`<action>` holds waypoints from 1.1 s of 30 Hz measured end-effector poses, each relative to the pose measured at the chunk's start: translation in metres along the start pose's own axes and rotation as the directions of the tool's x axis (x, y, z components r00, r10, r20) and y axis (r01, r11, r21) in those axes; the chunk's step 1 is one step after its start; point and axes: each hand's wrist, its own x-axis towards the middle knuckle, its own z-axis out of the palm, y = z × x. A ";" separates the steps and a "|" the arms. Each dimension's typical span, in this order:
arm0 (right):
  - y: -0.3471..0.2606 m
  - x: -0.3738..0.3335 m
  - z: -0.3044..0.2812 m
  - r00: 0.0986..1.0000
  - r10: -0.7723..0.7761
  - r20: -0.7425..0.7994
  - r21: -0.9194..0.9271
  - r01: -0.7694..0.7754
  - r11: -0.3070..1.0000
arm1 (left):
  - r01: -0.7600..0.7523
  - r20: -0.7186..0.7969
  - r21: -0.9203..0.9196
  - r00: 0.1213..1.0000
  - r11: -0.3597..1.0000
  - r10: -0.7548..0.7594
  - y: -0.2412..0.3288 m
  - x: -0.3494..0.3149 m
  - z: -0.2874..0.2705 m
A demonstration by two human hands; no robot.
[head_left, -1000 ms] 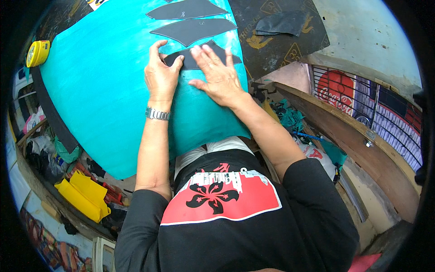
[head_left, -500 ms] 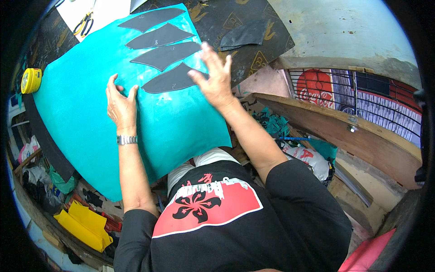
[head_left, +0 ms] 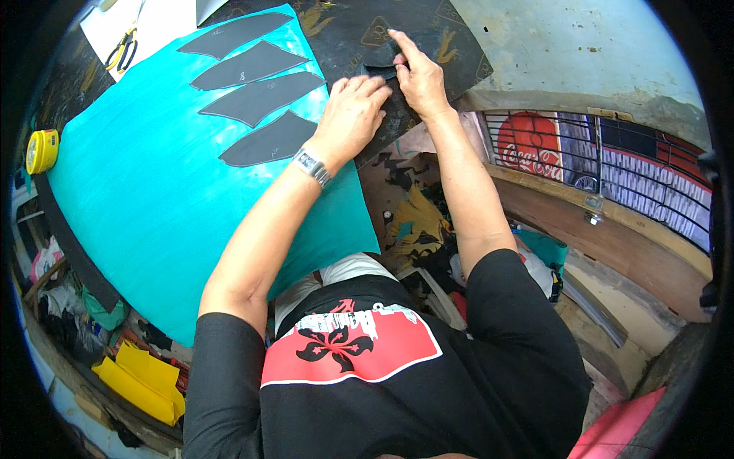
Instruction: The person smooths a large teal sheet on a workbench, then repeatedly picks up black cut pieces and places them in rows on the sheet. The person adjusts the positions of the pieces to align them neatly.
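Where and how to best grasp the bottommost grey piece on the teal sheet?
Probably pinch the grey piece by its narrow left end, from the left: it lies thin and flat, and the left hand is near its other end.

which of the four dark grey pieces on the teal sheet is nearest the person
The bottom dark grey piece, with its right end beside the wristwatch; the other three pieces lie farther up the teal sheet.
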 end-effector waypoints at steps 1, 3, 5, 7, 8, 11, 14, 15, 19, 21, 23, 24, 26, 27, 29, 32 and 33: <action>0.005 0.002 0.001 0.999 0.026 -0.028 0.079 -0.023 0.997 | 0.006 -0.047 0.021 0.999 1.000 -0.005 -0.001 0.006 0.007; 0.018 0.009 0.003 0.986 0.105 -0.127 0.339 -0.056 0.939 | 0.051 -0.070 0.087 0.997 0.995 -0.045 -0.006 0.015 0.016; 0.032 0.016 -0.002 0.910 0.144 -0.389 0.388 0.020 0.921 | 0.091 -0.040 0.188 0.996 0.978 -0.085 -0.012 0.021 0.021; 0.045 0.033 -0.021 0.704 0.373 -0.605 0.453 -0.081 0.888 | 0.117 -0.011 0.181 0.993 0.977 -0.117 -0.015 0.026 0.024; 0.049 0.035 -0.038 0.627 0.388 -0.675 0.486 -0.017 0.874 | 0.117 -0.043 0.188 0.993 0.975 -0.111 -0.015 0.028 0.025; 0.036 0.038 -0.101 0.469 0.503 -0.726 0.599 0.072 0.797 | 0.160 -0.015 0.175 0.987 0.971 -0.160 -0.016 0.036 0.024; -0.014 0.020 -0.131 0.618 0.421 -0.664 0.630 0.158 0.760 | 0.205 -0.062 -0.105 0.975 0.973 -0.212 -0.019 0.039 0.010; -0.034 0.012 -0.131 0.698 0.391 -0.600 0.661 0.157 0.734 | 0.246 -0.023 -0.243 0.966 0.938 -0.259 -0.018 0.039 0.002; -0.109 -0.039 -0.098 0.878 0.476 -0.052 0.971 -0.067 0.230 | 0.183 -0.006 -0.860 0.930 0.476 -0.368 -0.022 -0.012 -0.052; -0.143 -0.068 -0.064 0.868 0.479 0.131 0.988 -0.155 0.011 | 0.261 0.225 -0.955 0.947 0.139 -0.231 -0.022 -0.056 -0.084; -0.169 -0.088 -0.027 0.801 0.551 0.234 0.970 -0.227 -0.082 | 0.441 0.410 -0.889 0.887 0.123 -0.214 -0.018 -0.102 -0.109; -0.176 -0.098 -0.016 0.779 0.559 0.284 0.955 -0.281 -0.094 | 0.608 0.570 -0.791 0.773 0.069 -0.278 -0.020 -0.119 -0.118; -0.184 -0.113 0.003 0.693 0.609 0.385 0.915 -0.370 -0.159 | 0.763 0.711 -0.646 0.603 0.002 -0.362 -0.021 -0.148 -0.126; -0.186 -0.119 0.008 0.671 0.606 0.427 0.901 -0.375 -0.219 | 0.712 0.665 -0.703 0.652 -0.008 -0.364 -0.018 -0.158 -0.125; -0.185 -0.127 0.011 0.660 0.575 0.484 0.871 -0.425 -0.247 | 0.706 0.634 -0.708 0.633 -0.005 -0.445 -0.012 -0.172 -0.126; -0.187 -0.129 0.011 0.723 0.473 0.503 0.832 -0.553 -0.040 | 0.683 0.556 -0.719 0.676 0.128 -0.484 0.001 -0.174 -0.122; -0.191 -0.127 0.012 0.774 0.401 0.490 0.836 -0.548 0.037 | 0.700 0.559 -0.698 0.663 0.149 -0.497 0.005 -0.171 -0.122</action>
